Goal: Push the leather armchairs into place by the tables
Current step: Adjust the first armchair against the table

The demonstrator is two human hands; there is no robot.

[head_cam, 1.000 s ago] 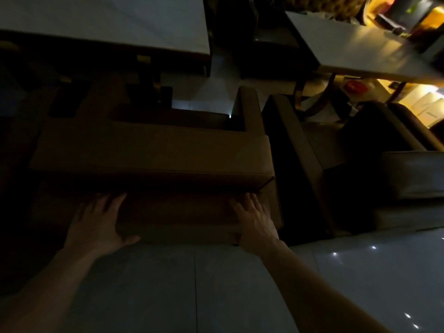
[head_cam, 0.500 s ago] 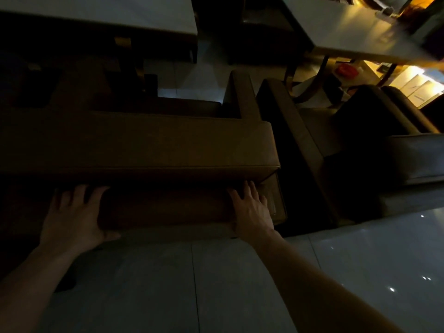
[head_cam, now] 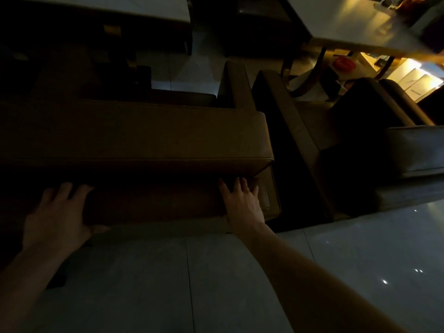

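A brown leather armchair [head_cam: 144, 135] fills the dim middle of the head view, its back toward me and its seat facing a pale-topped table [head_cam: 144, 8] at the top left. My left hand [head_cam: 56, 217] lies flat against the lower back panel near its left side, fingers spread. My right hand [head_cam: 242, 205] presses flat on the same panel near its right corner, fingers apart. Neither hand grips anything. A second, darker armchair [head_cam: 300, 140] stands close on the right, facing another table [head_cam: 355, 27] at the top right.
Glossy grey floor tiles [head_cam: 216, 284] spread below my arms. A narrow dark gap [head_cam: 271, 111] separates the two armchairs. Curved table legs [head_cam: 312, 75] and a small red object [head_cam: 344, 63] sit under the right table. Lit papers [head_cam: 415, 80] lie far right.
The brown armchair has slid forward toward the left table with both hands flat on its back. My view has moved closer and tilted down, and my left hand has shifted left.
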